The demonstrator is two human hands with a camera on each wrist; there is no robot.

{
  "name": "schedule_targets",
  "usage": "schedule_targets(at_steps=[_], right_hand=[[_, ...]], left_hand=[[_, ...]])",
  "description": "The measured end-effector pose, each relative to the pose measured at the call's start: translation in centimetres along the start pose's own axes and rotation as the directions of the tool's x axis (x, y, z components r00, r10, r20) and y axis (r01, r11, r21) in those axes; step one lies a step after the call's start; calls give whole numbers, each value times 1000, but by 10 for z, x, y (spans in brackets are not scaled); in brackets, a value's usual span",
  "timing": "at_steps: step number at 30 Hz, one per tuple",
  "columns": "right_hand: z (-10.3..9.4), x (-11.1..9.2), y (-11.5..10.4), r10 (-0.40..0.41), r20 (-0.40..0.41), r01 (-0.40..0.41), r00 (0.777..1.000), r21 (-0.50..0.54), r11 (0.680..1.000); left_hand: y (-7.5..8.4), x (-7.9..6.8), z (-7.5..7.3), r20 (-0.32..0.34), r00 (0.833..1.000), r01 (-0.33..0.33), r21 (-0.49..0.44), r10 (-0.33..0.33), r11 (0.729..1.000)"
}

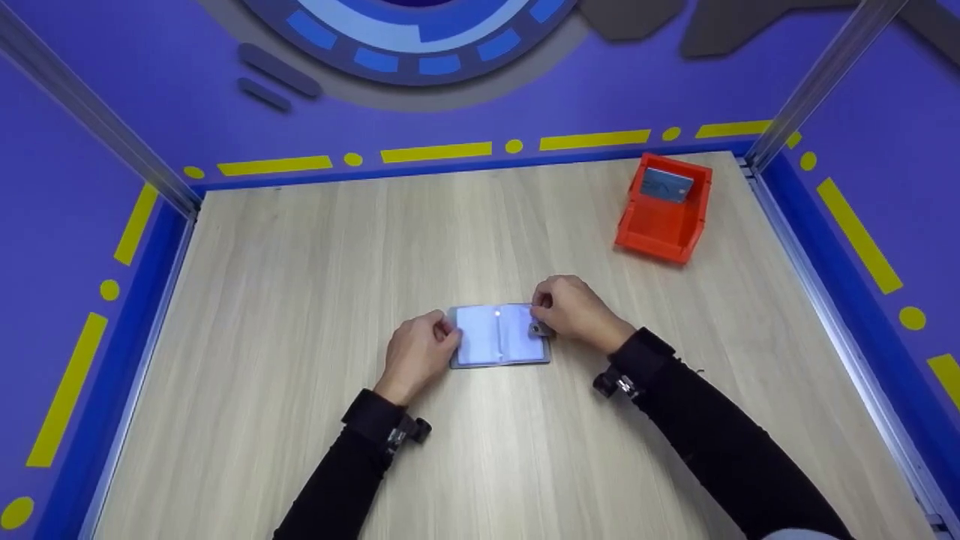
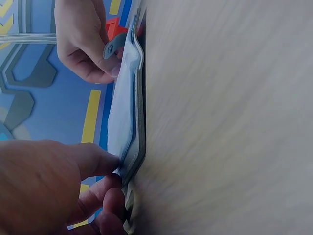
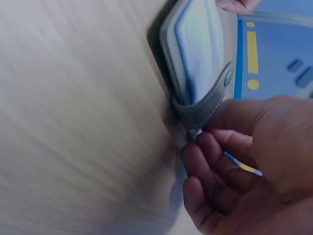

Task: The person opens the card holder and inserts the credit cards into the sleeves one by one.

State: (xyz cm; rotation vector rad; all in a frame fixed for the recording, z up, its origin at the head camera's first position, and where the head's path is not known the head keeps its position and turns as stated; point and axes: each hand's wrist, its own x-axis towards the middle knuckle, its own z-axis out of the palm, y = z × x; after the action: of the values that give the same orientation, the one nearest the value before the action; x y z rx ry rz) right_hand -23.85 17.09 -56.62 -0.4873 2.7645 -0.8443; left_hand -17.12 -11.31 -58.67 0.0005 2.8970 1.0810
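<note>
A card holder (image 1: 474,336) lies spread open on the table, its grey cover under clear plastic sleeves (image 2: 122,112) that catch the light. At its left edge my left hand (image 1: 420,352) pinches the sleeves and cover, thumb on top and fingers beneath. My right hand (image 1: 577,309) grips the opposite edge between thumb and fingers. Beside that thumb, a grey strap (image 3: 203,110) with a metal snap (image 3: 228,77) curves up over the sleeves. The right wrist view shows the fingertips tucked below the cover's edge.
An orange-red bin (image 1: 660,229) stands at the table's back right, with a bluish-grey card (image 1: 666,185) leaning inside it. Blue-purple panels (image 1: 450,120) wall in the back and sides. Metal posts (image 1: 817,82) rise at the back corners.
</note>
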Motion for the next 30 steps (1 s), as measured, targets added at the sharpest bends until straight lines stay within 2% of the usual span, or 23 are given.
schedule_targets(at_steps=[4,7,17,23,30], right_hand=[[0,1,5,-12,-6,12,1000,94,995],[-2,1,3,17,-3,-17,1000,147,989],[-4,3,-2,90,37,-96,995,210,973],[-5,2,-3,125,92,-147,988,289,946],[-9,1,-3,146,158,-187,977,295,937]], left_hand=[[0,0,-1,8,1000,2,-1,-2,1000],[-1,0,-1,4,1000,8,0,-8,1000],[-2,1,-2,-2,1000,19,-30,-19,999],[-3,1,-2,2,1000,18,-39,-18,999],[-2,1,-1,4,1000,11,-36,-11,999]])
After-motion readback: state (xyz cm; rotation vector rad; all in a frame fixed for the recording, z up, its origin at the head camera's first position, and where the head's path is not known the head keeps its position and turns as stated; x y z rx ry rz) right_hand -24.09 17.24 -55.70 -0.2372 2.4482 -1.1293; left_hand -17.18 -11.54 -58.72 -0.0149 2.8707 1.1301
